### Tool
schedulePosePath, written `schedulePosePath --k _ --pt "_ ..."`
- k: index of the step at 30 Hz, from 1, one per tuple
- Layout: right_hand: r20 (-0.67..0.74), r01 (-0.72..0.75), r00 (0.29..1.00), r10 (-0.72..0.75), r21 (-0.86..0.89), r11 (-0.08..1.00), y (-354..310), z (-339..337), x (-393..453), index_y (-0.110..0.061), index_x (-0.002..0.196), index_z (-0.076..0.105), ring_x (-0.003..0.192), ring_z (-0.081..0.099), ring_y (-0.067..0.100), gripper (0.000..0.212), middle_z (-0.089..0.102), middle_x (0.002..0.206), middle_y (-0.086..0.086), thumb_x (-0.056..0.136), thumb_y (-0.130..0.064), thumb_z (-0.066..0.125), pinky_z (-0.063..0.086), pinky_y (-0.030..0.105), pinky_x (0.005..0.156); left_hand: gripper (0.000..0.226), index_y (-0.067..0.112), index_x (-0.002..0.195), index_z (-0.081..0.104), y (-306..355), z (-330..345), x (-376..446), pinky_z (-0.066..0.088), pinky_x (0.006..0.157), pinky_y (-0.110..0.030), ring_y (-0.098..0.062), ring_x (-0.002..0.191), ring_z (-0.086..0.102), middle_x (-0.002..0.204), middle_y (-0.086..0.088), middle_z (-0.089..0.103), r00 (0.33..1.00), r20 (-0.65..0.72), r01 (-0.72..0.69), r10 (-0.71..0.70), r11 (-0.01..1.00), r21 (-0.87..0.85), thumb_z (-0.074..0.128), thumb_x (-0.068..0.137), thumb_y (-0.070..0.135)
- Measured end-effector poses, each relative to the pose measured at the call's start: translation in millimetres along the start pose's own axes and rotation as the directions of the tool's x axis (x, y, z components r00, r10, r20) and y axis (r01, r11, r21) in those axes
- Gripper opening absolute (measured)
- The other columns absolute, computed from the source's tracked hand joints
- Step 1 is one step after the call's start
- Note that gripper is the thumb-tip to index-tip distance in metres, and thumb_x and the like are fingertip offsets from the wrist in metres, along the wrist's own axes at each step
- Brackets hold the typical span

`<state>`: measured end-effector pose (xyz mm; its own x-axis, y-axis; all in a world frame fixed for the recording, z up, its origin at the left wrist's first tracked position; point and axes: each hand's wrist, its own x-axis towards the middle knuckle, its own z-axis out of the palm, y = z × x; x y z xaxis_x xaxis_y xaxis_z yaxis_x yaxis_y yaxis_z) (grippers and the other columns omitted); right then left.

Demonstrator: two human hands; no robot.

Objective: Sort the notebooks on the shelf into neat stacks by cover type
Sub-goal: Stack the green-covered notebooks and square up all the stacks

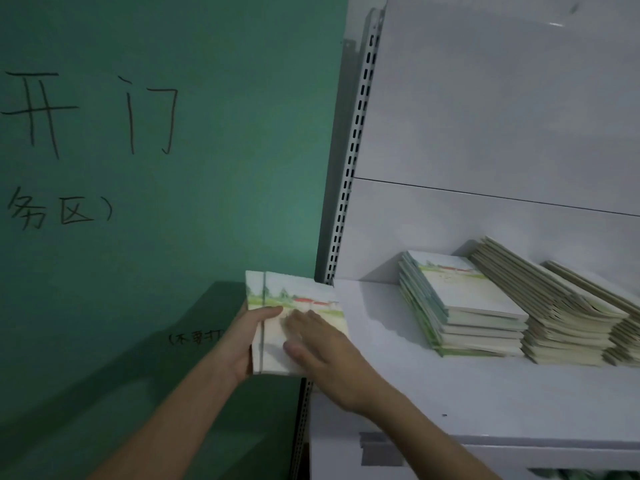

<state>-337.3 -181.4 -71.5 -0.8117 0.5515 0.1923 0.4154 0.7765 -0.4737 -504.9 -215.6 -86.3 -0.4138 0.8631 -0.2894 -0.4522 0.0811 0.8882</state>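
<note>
Green wall (156, 254) with dark handwritten characters fills the left side, beside the slotted white upright (349, 174) of a store shelf (450, 403). Just left of the shelf's edge, a person holds a small bundle (294, 323) of landscape-cover notebooks, partly over the shelf corner and partly off it. Their left hand (242, 344) grips the bundle at its spine side, thumb curled across the top cover and fingers hidden underneath, apparently to keep the notebooks squared together. The right hand (322, 355) lies across the cover with fingers (301, 323) straight and flat, pressing rather than grasping, a likely way to steady or level the bundle before it joins a pile.

Farther right, well apart from the hands, three stacks sit against the shelf's back panel (502, 116). The first, a landscape stack (464, 306), shows the same painted scene of green field and red roofs as the bundle, so it looks the probable destination. Touching its right side is a plain stack (561, 317) of beige-edged notebooks, fanned and leaning backwards, not yet neat. A third stack (623, 323), also plain, is cut off by the frame's edge.

Sorting by cover appears well along, with the held bundle still to be placed and the leaning piles still to be straightened.
</note>
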Motion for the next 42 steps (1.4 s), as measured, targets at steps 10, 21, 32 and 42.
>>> schedulePosePath --k 10,21,32,42 --pt "-0.24 -0.165 0.879 0.411 0.656 0.736 64.2 -107.2 -15.8 -0.022 0.132 0.049 0.091 0.064 0.011 0.04 0.06 0.115 -0.006 0.093 -0.016 0.058 0.054 0.02 0.058 0.024 0.01 0.105 0.061 35.7 108.4 -27.4 0.057 0.058 -0.032 -0.024 0.066 0.072 0.083 -0.011 0.076 0.997 0.039 -0.071 0.07 0.997 0.024 0.05 0.095 0.029" --pt "-0.331 -0.301 0.794 0.511 0.516 0.802 191.6 -210.8 -35.5 0.003 0.115 0.06 0.085 0.058 0.025 0.03 0.064 0.108 0.016 0.086 -0.001 0.056 0.043 0.011 0.048 0.024 0.002 0.109 0.061 0.5 264.5 19.2 0.055 0.082 -0.034 -0.026 0.093 0.066 0.106 -0.016 0.068 0.965 0.016 -0.262 0.263 0.952 0.157 0.057 0.087 -0.007" --pt "-0.363 -0.267 0.874 0.322 0.196 0.944 231.5 -190.8 -52.4 -0.012 0.135 0.048 0.121 0.05 0.026 0.044 0.053 0.135 0.008 0.096 -0.032 0.04 0.042 0.042 0.101 0.04 0.018 0.129 0.057 -44.9 287.3 38.7 0.047 0.098 -0.036 -0.021 0.112 0.062 0.123 -0.004 0.067 0.959 0.054 -0.281 0.277 0.921 0.269 0.047 0.099 0.041" --pt "-0.379 -0.111 0.864 0.331 0.498 0.86 248.6 -120.5 -140.7 -0.028 0.141 0.034 0.125 0.045 0.008 0.069 0.047 0.137 -0.01 0.083 -0.046 0.068 0.042 0.037 0.104 0.094 0.028 0.142 0.03 -123.7 255.0 19.3 0.052 0.091 -0.022 -0.002 0.117 0.058 0.129 0.012 0.057 0.89 0.24 -0.455 0.387 0.746 0.485 0.085 0.07 0.005"
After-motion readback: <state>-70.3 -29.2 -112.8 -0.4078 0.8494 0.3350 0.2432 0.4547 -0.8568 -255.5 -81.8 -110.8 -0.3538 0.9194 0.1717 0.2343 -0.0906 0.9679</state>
